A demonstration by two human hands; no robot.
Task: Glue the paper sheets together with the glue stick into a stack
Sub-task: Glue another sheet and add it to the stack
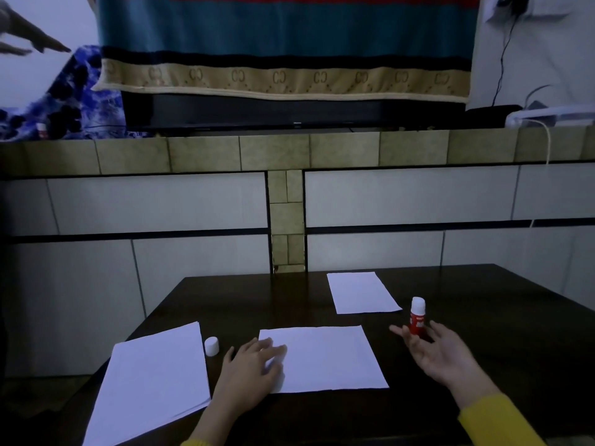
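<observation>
The left hand (254, 365) lies flat, fingers straight, on the middle sheet (325, 358). The right hand (441, 352) is open, holding nothing, just below the upright glue stick (417, 315). Its cap (212, 346) stands at nine o'clock of the sheet, a stack (151, 384) beyond it, another sheet (360, 292) at one o'clock.

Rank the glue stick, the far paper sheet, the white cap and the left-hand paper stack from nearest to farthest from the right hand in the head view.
From the right hand:
1. Glue stick, upright at its fingertips.
2. Far paper sheet, beyond it toward the table's back edge.
3. White cap, past the middle sheet, beside the left hand.
4. Left-hand paper stack, at the table's left edge.
</observation>
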